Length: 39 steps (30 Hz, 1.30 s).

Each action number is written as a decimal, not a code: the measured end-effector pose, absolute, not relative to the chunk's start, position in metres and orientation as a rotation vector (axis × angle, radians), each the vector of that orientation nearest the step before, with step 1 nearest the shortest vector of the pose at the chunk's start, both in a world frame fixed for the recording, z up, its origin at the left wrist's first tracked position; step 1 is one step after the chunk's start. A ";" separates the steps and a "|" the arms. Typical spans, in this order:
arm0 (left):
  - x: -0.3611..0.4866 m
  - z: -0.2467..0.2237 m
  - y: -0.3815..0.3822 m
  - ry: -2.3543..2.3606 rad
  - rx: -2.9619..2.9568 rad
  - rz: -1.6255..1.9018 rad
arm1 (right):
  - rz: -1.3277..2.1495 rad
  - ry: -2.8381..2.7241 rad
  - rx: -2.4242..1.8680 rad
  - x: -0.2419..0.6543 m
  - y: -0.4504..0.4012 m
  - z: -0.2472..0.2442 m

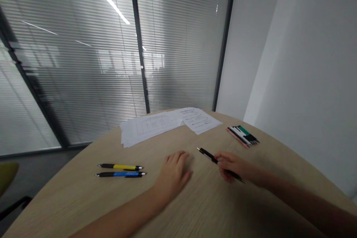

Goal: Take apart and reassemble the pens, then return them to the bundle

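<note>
My right hand (230, 165) is closed around a black pen (206, 153), whose silver end points up and to the left above the table. My left hand (173, 174) rests palm down on the wood with its fingers apart, holding nothing. To its left, a yellow pen (124, 167) and a blue pen (122, 174) lie side by side, each with a black end. Beyond my right hand, a row of several pens and markers (243, 135) in pink, white, black and green lies on the table.
Overlapping printed papers (153, 126) lie along the far edge of the round wooden table (83, 197). Behind stands a glass partition with blinds (178, 63), with a pale wall (306, 81) on the right. Part of a yellow-green chair (7, 176) shows at far left.
</note>
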State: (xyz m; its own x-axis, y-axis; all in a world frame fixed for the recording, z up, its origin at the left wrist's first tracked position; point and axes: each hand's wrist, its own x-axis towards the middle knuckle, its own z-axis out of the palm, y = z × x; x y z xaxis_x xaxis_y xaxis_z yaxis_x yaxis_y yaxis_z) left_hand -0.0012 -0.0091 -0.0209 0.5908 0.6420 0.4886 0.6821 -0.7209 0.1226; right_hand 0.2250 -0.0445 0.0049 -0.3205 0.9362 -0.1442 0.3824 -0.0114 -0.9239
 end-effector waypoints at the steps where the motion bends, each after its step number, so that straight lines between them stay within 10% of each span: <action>1: -0.001 -0.021 -0.008 -1.177 -2.748 -0.757 | 1.388 -1.623 -1.326 0.228 -0.043 0.005; 39: 0.002 -0.009 -0.011 -1.224 -2.953 -0.118 | 1.675 -0.899 -0.562 0.257 -0.053 0.036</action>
State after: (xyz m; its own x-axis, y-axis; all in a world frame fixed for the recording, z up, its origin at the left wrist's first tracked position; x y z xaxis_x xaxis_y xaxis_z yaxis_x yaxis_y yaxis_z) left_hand 0.0020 -0.0111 -0.0094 0.7047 0.7080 0.0463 0.7037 -0.7058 0.0813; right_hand 0.2575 -0.0527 0.0360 -0.2875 0.9544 0.0805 -0.5943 -0.1119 -0.7964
